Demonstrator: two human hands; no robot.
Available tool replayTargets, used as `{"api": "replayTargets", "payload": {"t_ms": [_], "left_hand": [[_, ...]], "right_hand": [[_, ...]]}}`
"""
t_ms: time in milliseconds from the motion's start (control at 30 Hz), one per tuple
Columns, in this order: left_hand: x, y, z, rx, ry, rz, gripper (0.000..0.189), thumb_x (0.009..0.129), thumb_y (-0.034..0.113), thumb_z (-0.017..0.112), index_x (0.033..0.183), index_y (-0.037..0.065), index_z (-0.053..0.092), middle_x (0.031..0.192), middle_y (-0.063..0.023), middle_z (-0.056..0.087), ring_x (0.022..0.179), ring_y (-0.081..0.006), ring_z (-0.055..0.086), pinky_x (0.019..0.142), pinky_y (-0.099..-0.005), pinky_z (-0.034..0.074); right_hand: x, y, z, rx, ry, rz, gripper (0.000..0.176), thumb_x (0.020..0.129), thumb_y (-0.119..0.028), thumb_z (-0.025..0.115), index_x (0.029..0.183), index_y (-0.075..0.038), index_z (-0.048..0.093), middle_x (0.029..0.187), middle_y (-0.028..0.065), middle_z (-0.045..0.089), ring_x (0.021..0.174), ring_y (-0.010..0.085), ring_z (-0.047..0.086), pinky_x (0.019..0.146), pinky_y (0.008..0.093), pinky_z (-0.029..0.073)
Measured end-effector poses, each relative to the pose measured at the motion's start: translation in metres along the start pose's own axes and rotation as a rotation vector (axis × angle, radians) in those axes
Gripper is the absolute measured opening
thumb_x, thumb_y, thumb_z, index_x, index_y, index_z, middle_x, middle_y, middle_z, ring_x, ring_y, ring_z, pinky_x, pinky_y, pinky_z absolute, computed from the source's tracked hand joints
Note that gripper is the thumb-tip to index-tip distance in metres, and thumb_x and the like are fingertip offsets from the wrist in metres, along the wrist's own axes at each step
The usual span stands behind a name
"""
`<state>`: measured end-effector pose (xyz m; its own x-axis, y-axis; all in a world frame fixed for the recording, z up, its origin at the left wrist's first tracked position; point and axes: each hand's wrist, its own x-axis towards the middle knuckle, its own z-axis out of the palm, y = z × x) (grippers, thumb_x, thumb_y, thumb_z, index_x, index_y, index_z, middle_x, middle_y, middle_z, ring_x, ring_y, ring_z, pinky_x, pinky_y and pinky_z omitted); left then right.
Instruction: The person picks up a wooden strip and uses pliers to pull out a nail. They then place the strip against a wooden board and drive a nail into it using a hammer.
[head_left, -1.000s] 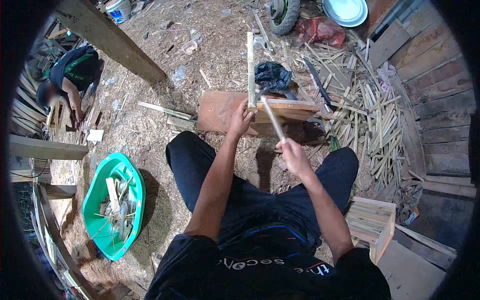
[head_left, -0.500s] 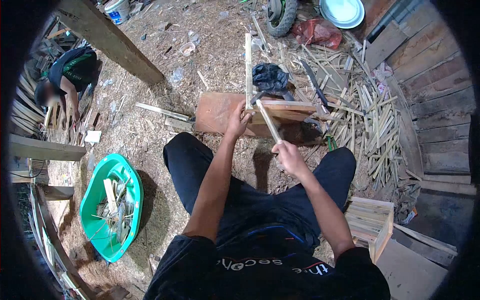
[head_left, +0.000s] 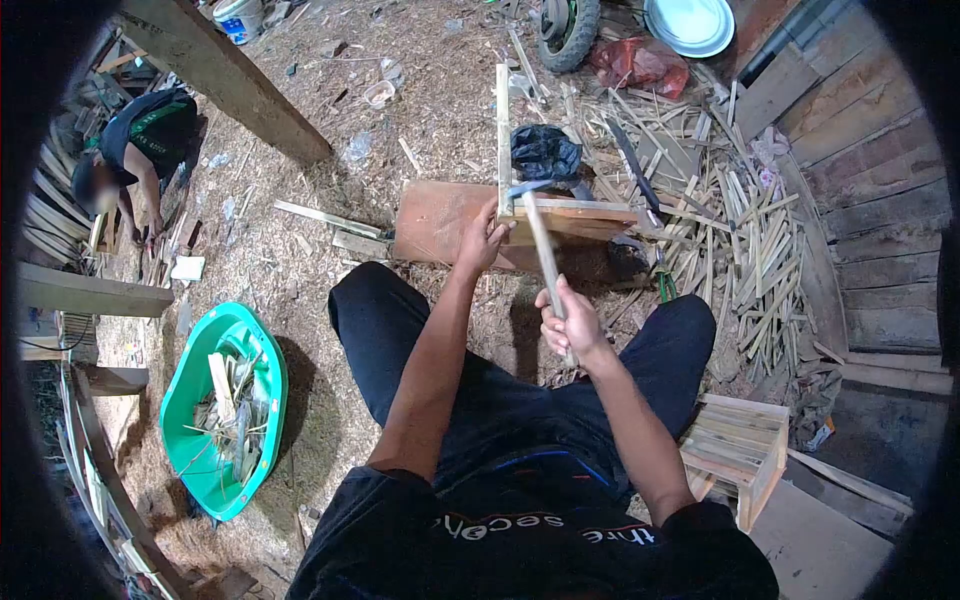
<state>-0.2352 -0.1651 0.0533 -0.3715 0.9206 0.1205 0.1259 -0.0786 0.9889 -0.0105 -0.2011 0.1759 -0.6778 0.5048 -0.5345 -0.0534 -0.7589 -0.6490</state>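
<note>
A hammer (head_left: 543,250) with a pale wooden handle is gripped in my right hand (head_left: 572,322). Its dark head is at the lower end of a long upright wooden strip (head_left: 503,130), overlapping it in this view. My left hand (head_left: 484,240) pinches the foot of that strip, fingers closed just left of the hammer head. Beneath both lies a low wooden bench (head_left: 430,215), its reddish-brown board on the left and a thick plank edge (head_left: 585,212) running right. A crumpled black plastic bag (head_left: 545,152) is right behind the bench.
Left of my legs stands a green tub (head_left: 275,420) holding wood scraps. A slatted wooden crate (head_left: 735,450) sits by my right knee. Loose strips (head_left: 760,260) pile up at right. Another person (head_left: 150,135) crouches at far left, near a slanting post (head_left: 240,85).
My right hand has come down and closer to me, with the hammer handle now steeper. The hammer head has shifted slightly right. My left hand stays at the strip's foot.
</note>
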Motion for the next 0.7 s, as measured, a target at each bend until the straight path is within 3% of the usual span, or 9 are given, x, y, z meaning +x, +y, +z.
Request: {"api": "replayTargets", "payload": {"t_ms": [33, 133, 200, 333, 433, 600, 700], "left_hand": [[0.0, 0.002, 0.0, -0.013, -0.011, -0.034, 0.053, 0.088, 0.006, 0.063, 0.136, 0.007, 0.043, 0.105, -0.0097, 0.064, 0.084, -0.016, 0.059, 0.074, -0.0292, 0.05], [-0.003, 0.022, 0.0, 0.005, -0.042, -0.143, 0.052, 0.09, 0.009, 0.061, 0.137, 0.006, 0.039, 0.122, -0.0149, 0.057, 0.116, -0.0252, 0.054, 0.097, -0.0371, 0.044], [-0.002, 0.02, -0.002, 0.026, -0.049, -0.121, 0.052, 0.09, 0.01, 0.061, 0.137, 0.006, 0.04, 0.12, -0.0149, 0.058, 0.115, -0.0252, 0.055, 0.096, -0.0371, 0.044], [-0.002, 0.011, 0.0, 0.039, -0.023, -0.063, 0.052, 0.09, 0.01, 0.062, 0.137, 0.007, 0.041, 0.12, -0.0149, 0.058, 0.113, -0.0247, 0.055, 0.094, -0.0372, 0.046], [-0.001, 0.012, 0.0, -0.004, -0.025, -0.1, 0.052, 0.09, 0.011, 0.062, 0.137, 0.007, 0.04, 0.12, -0.015, 0.058, 0.113, -0.0247, 0.055, 0.094, -0.037, 0.046], [-0.001, 0.01, 0.002, 0.062, 0.005, 0.01, 0.052, 0.089, 0.006, 0.061, 0.137, 0.004, 0.041, 0.118, -0.0138, 0.06, 0.11, -0.0211, 0.056, 0.091, -0.0335, 0.047], [-0.002, 0.011, 0.002, 0.026, 0.008, 0.005, 0.052, 0.088, 0.003, 0.06, 0.136, 0.002, 0.041, 0.116, -0.0134, 0.061, 0.108, -0.0191, 0.057, 0.089, -0.0314, 0.047]], "right_hand": [[0.002, -0.002, 0.0, 0.028, 0.021, -0.057, 0.052, 0.099, -0.053, 0.03, 0.091, -0.005, 0.049, 0.051, -0.0056, 0.03, 0.033, 0.0068, 0.029, 0.029, 0.0243, 0.028], [0.003, 0.0, -0.002, -0.048, 0.072, -0.052, 0.051, 0.1, -0.052, 0.03, 0.091, -0.006, 0.049, 0.051, -0.0056, 0.03, 0.033, 0.0068, 0.029, 0.029, 0.0244, 0.029], [0.004, 0.0, -0.01, -0.1, 0.016, 0.054, 0.049, 0.1, -0.051, 0.031, 0.091, -0.007, 0.049, 0.052, -0.0058, 0.031, 0.033, 0.0068, 0.029, 0.029, 0.0246, 0.029], [0.003, -0.003, -0.01, 0.126, 0.165, -0.15, 0.05, 0.1, -0.052, 0.03, 0.092, -0.006, 0.048, 0.053, -0.0054, 0.031, 0.033, 0.0067, 0.028, 0.03, 0.0243, 0.028], [0.001, 0.001, -0.015, -0.158, 0.015, 0.096, 0.049, 0.1, -0.051, 0.03, 0.093, -0.006, 0.048, 0.052, -0.0049, 0.031, 0.033, 0.0074, 0.028, 0.03, 0.0242, 0.028], [0.006, 0.007, -0.013, 0.043, 0.144, -0.156, 0.05, 0.1, -0.052, 0.029, 0.092, -0.006, 0.047, 0.051, -0.0051, 0.03, 0.033, 0.0069, 0.029, 0.03, 0.024, 0.028], [0.0, 0.003, -0.009, -0.259, 0.07, 0.016, 0.05, 0.1, -0.053, 0.03, 0.091, -0.006, 0.046, 0.051, -0.0046, 0.032, 0.033, 0.007, 0.029, 0.03, 0.0242, 0.028]]}}
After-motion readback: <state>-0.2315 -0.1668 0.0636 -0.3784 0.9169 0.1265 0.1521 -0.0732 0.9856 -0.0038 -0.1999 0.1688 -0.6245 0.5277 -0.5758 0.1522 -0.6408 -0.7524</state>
